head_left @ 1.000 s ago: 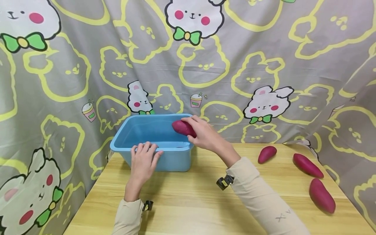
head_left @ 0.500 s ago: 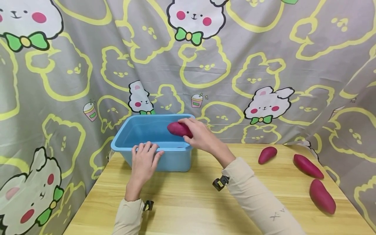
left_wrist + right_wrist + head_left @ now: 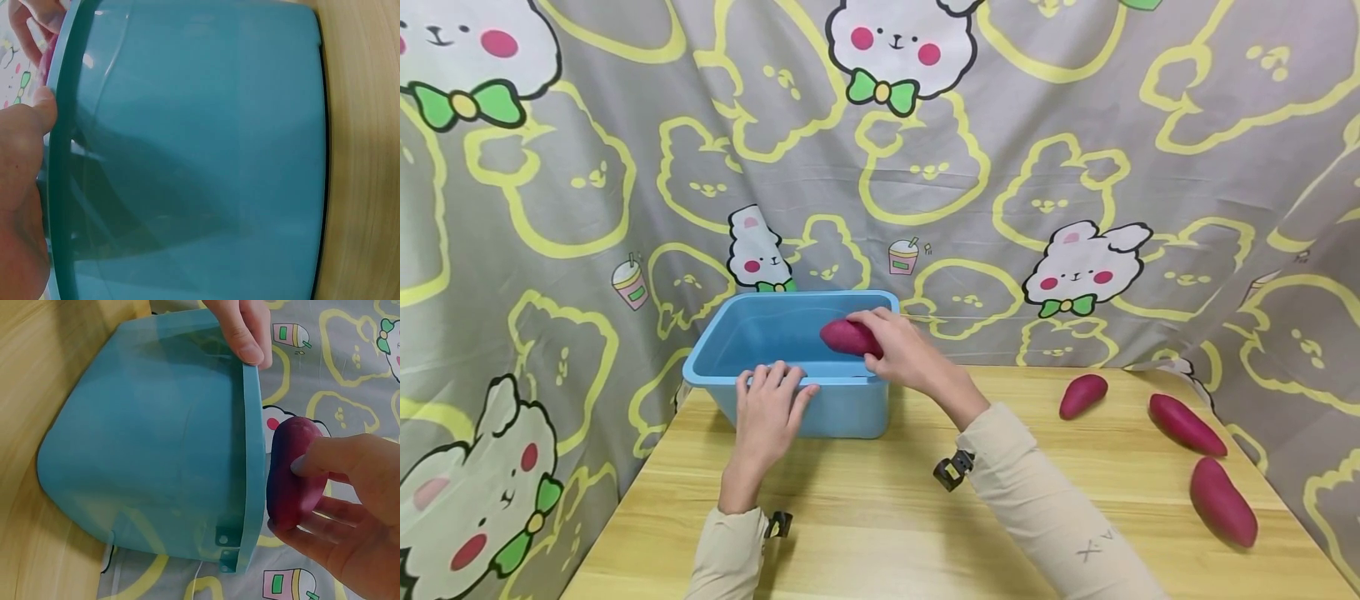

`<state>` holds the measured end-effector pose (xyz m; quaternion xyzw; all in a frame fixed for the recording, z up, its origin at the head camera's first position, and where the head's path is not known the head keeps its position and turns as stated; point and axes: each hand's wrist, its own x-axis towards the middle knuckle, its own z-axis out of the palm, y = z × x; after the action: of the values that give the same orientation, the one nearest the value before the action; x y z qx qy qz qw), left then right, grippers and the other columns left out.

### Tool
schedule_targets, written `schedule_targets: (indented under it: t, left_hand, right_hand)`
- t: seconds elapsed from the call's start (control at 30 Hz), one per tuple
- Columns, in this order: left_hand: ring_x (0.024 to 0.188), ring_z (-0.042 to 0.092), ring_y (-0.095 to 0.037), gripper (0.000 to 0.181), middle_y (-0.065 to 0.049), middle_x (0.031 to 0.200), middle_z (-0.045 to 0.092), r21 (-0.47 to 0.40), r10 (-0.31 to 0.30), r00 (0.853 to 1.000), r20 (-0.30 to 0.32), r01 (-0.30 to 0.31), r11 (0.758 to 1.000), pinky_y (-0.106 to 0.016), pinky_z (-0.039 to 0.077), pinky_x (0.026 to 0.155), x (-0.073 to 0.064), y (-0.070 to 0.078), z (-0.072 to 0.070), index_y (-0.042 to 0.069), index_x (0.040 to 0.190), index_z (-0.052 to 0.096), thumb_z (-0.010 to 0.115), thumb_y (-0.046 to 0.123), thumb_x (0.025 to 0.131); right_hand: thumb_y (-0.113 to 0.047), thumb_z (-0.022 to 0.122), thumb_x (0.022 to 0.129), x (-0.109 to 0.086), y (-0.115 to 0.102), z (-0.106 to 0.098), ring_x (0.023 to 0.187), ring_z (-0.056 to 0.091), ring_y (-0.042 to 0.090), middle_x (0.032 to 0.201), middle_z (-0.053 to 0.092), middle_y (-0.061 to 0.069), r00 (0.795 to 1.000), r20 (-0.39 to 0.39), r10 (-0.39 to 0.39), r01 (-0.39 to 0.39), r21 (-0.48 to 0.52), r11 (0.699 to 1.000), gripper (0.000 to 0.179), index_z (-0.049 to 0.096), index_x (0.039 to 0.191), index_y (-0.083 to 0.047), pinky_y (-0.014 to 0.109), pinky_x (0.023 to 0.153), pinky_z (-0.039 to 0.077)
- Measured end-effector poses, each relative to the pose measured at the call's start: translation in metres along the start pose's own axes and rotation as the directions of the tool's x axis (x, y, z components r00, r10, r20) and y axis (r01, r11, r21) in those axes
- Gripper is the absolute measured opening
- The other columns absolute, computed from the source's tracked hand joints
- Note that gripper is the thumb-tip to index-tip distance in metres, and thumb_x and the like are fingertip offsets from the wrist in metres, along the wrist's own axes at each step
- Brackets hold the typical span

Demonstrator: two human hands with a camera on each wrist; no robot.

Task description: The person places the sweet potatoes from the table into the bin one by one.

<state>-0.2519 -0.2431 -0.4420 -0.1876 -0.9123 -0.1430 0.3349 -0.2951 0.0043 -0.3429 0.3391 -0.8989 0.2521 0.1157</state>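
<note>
A purple sweet potato (image 3: 850, 337) is pinched between the thumb and fingers of my right hand (image 3: 904, 348). It hangs over the right part of a blue plastic bin (image 3: 820, 408); in the right wrist view the sweet potato (image 3: 295, 472) shows just beyond the bin's rim. My left hand (image 3: 766, 421) holds the bin's near rim, fingers hooked over the edge and thumb on the rim. The left wrist view is mostly filled by the bin's outer wall (image 3: 200, 150). Much of the bin's floor is hidden behind its near wall.
Three more sweet potatoes lie on the right of the wooden table (image 3: 880, 517): a small one (image 3: 1082, 396), a long one (image 3: 1186, 425) and a thick one (image 3: 1222, 502). A grey curtain (image 3: 970, 167) with cartoon prints hangs behind the bin and along both sides.
My right hand has moved left and slightly down, carrying the sweet potato farther over the bin. My left hand stays on the rim.
</note>
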Motion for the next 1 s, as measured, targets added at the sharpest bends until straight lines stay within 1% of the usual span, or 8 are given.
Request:
schedule_targets:
  t: [0.3,0.43,0.6,0.77,0.9,1.0]
  left_hand:
    - [0.104,0.051,-0.036,0.026,-0.010,0.104,0.060,0.002,0.003,1.000,0.008,-0.003,1.000,-0.063,0.027,0.100,0.000,0.000,-0.001,0.012,0.104,0.065,0.059,0.037,0.104]
    - [0.104,0.051,-0.036,0.026,-0.010,0.104,0.059,0.004,-0.002,1.000,0.015,0.002,1.000,-0.062,0.027,0.100,0.000,0.000,-0.001,0.012,0.103,0.064,0.059,0.038,0.104]
    - [0.106,0.051,-0.036,0.027,-0.010,0.105,0.060,0.009,-0.017,0.999,0.029,0.017,1.000,-0.062,0.027,0.101,0.000,0.001,-0.001,0.014,0.103,0.064,0.057,0.039,0.105]
    - [0.105,0.051,-0.036,0.027,-0.010,0.104,0.060,0.014,-0.024,0.999,0.033,0.023,1.000,-0.063,0.027,0.101,0.000,0.002,-0.001,0.014,0.102,0.063,0.057,0.040,0.105]
    - [0.104,0.051,-0.036,0.026,-0.010,0.103,0.060,0.012,-0.020,0.999,0.027,0.019,1.000,-0.063,0.027,0.101,0.001,0.002,-0.001,0.014,0.101,0.063,0.057,0.039,0.105]
    - [0.105,0.051,-0.036,0.026,-0.010,0.103,0.060,0.011,-0.019,1.000,0.024,0.018,1.000,-0.063,0.027,0.101,0.001,0.002,-0.001,0.014,0.102,0.064,0.057,0.039,0.105]
  right_hand:
    - [-0.015,0.078,0.092,0.002,-0.004,0.005,0.112,0.060,0.024,0.131,0.064,0.011,1.000,0.024,0.016,-0.017,0.022,1.000,0.052,0.059,0.140,-0.008,0.040,0.093,0.053]
    - [-0.015,0.079,0.092,0.003,-0.004,0.008,0.111,0.061,0.024,0.129,0.066,0.011,1.000,0.013,0.007,-0.007,0.027,1.000,0.049,0.062,0.136,-0.006,0.039,0.093,0.053]
    - [-0.014,0.077,0.093,0.004,-0.003,0.011,0.109,0.064,0.023,0.123,0.069,0.011,1.000,-0.005,-0.009,0.010,0.027,1.000,0.038,0.067,0.129,-0.004,0.038,0.093,0.053]
    - [-0.014,0.074,0.096,0.004,-0.001,0.016,0.108,0.065,0.023,0.119,0.070,0.011,1.000,0.007,-0.004,0.004,0.017,1.000,0.028,0.071,0.122,-0.003,0.038,0.093,0.054]
    - [-0.014,0.072,0.097,0.004,0.000,0.018,0.112,0.066,0.024,0.120,0.070,0.012,1.000,0.010,-0.011,0.011,-0.001,1.000,0.026,0.072,0.121,-0.001,0.038,0.096,0.053]
    - [-0.013,0.072,0.097,0.002,0.000,0.018,0.114,0.066,0.025,0.121,0.070,0.012,1.000,0.004,-0.015,0.015,0.006,1.000,0.027,0.071,0.122,-0.001,0.039,0.098,0.052]
